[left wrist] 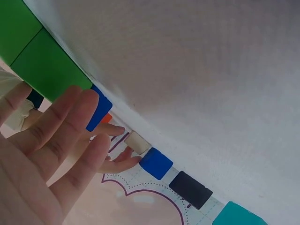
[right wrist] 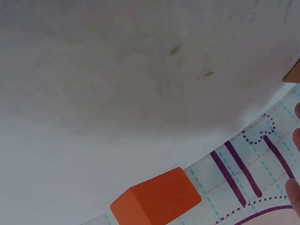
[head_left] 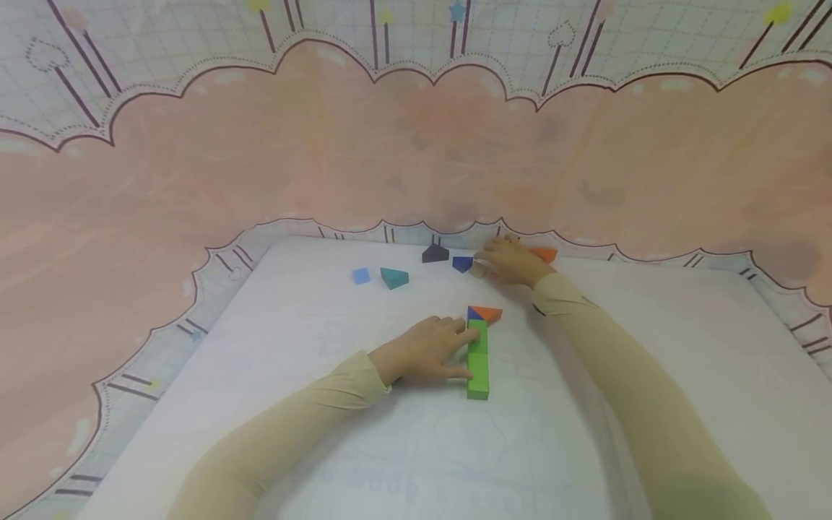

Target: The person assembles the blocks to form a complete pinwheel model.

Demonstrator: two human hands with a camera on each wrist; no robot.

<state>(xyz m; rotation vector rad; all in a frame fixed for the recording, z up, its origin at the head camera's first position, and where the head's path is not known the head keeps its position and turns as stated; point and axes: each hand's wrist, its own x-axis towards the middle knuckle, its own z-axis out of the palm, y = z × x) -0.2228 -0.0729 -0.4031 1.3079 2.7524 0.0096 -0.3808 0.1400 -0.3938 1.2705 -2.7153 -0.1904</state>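
Two bright green blocks [head_left: 477, 374] lie end to end on the white table. My left hand [head_left: 429, 348] reaches in from their left, fingers spread, thumb and a fingertip resting on them. Against their far end lie a blue triangular block [head_left: 475, 313] and an orange triangular block [head_left: 492, 315]. My right hand [head_left: 513, 261] is at the table's back edge, with thumb and fingers at either side of a small tan block [left wrist: 137, 142]. Left of that block sits a dark blue block [head_left: 463, 264]. In the right wrist view, only fingertips [right wrist: 293, 191] show at the right edge.
Along the back stand a black block [head_left: 435, 253], a teal block [head_left: 393, 277] and a light blue block [head_left: 360, 276]. Another orange block [right wrist: 161, 199] is right of my right hand. A patterned cloth [head_left: 416, 159] rises behind the white table [head_left: 312, 448].
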